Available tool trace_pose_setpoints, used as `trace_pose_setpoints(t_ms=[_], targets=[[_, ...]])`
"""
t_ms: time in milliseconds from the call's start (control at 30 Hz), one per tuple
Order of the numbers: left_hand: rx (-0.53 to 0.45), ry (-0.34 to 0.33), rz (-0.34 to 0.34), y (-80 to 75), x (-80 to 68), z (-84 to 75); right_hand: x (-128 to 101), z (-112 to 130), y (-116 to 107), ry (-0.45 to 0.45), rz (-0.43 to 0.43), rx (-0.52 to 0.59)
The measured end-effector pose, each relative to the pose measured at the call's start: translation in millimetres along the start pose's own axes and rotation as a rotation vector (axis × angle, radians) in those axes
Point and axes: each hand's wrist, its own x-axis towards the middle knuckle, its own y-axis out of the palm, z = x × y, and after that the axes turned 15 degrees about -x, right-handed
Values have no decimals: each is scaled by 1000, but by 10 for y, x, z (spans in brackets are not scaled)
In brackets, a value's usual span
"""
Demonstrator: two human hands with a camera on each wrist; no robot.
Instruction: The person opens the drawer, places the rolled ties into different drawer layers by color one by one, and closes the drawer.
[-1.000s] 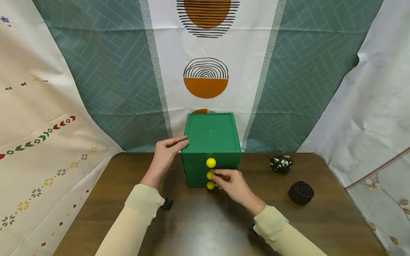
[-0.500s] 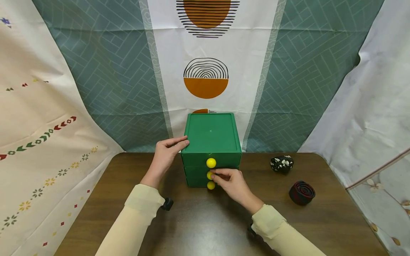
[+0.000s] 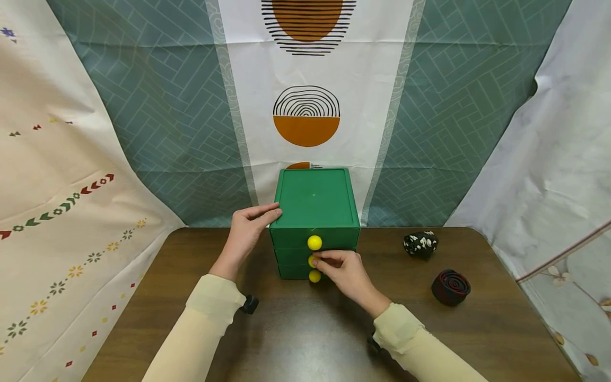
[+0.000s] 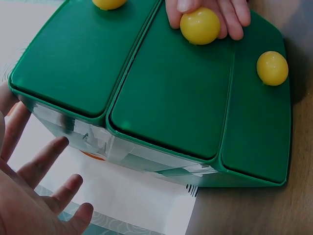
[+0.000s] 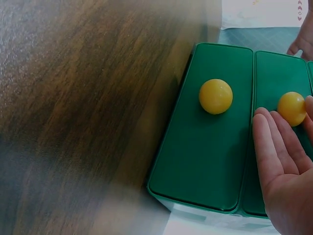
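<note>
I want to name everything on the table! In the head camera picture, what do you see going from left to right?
Left hand on the box's side → green drawer box → right hand at the middle yellow knob → black roll with white flowers → dark roll with red stripes.

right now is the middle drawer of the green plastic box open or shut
Shut. The middle drawer sits flush with the drawers above and below it in the green plastic box, though the right hand pinches its round yellow knob.

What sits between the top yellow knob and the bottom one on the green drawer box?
The middle knob, pinched by the right hand, sits between the top knob and bottom knob; the head view shows it.
</note>
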Motion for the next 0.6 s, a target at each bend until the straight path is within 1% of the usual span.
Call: trace_pose_setpoints(t_ms=[167,367,600], targets=[[-6,-4,7,7,-17,-21,-43,206,-74,7,23,1],[-5,-13,11,47,-44,-10,-77,239,-84,23,11,-24],[-5,-2,1,6,-24,-31,-40,266,-50,0,-2,-40]])
